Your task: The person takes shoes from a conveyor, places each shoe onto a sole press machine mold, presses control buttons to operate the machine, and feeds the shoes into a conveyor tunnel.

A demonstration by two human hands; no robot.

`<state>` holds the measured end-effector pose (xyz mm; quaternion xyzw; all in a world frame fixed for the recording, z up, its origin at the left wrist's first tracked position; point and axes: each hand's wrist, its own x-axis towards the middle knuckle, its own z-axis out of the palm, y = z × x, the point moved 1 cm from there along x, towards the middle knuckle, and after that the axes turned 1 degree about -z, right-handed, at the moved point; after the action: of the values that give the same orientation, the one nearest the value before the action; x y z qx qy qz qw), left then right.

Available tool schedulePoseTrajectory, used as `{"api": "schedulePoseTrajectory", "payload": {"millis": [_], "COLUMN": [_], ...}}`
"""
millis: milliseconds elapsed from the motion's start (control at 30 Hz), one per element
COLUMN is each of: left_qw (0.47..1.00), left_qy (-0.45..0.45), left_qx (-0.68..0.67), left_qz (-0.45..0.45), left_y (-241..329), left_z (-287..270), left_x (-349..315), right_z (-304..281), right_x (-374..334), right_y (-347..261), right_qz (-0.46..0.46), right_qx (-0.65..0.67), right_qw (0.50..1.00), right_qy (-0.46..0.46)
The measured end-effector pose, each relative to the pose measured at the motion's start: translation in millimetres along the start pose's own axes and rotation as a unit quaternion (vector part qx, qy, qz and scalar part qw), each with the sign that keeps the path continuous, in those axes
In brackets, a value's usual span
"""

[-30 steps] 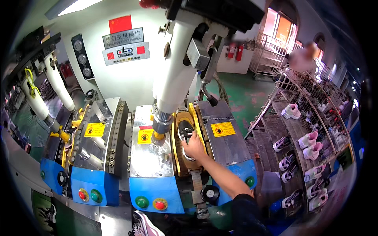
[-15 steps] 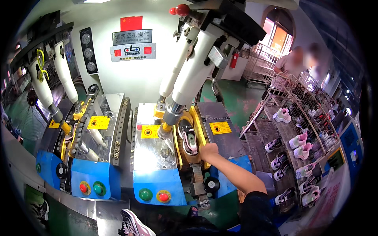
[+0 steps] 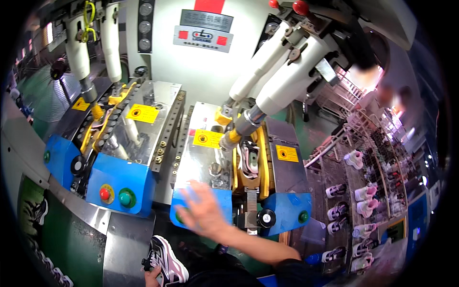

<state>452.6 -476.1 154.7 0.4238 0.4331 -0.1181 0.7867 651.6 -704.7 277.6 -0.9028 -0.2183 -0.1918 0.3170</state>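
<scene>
The pink-and-black sneaker (image 3: 167, 262) is gripped by the left hand (image 3: 153, 277), before the front edge of the shoe press (image 3: 191, 165). A second sneaker (image 3: 248, 160) sits between yellow side plates (image 3: 264, 162). Right hand (image 3: 203, 213) blurred, fingers spread, over the front-left blue panel (image 3: 224, 202); contact unclear.

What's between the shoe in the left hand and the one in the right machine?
In the head view, the open right hand shows between them, over a blue panel; a yellow pad stands just left of the farther shoe.

Right hand (image 3: 203, 215), earlier beside the seated shoe (image 3: 248, 161), now over the blue front panel (image 3: 225, 201)
</scene>
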Motion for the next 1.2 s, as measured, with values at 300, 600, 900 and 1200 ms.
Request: {"api": "schedulePoseTrajectory", "payload": {"millis": [300, 600, 900, 1200], "left_qw": [0.994, 0.958, 0.913, 0.698], "left_qy": [0.061, 0.154, 0.306, 0.673], "left_qx": [0.076, -0.141, 0.145, 0.062], "left_qz": [0.054, 0.196, 0.228, 0.236], "left_y": [7.8, -63.4, -107.6, -90.2], "left_z": [-25.5, -127.7, -288.8, -483.5], "left_x": [-20.2, -123.1, -50.3, -145.9], "right_z": [97.8, 122.6, 157.5, 347.5], "right_x": [-33.2, -229.0, -237.8, -317.1], "right_y": [-15.8, -158.4, -224.9, -396.9], "right_qz": [0.001, 0.103, -0.017, 0.027], "right_qx": [-0.014, 0.351, 0.345, 0.216], "right_qw": [1.000, 0.908, 0.859, 0.888], "right_qy": [-0.027, -0.203, -0.379, -0.404]}}
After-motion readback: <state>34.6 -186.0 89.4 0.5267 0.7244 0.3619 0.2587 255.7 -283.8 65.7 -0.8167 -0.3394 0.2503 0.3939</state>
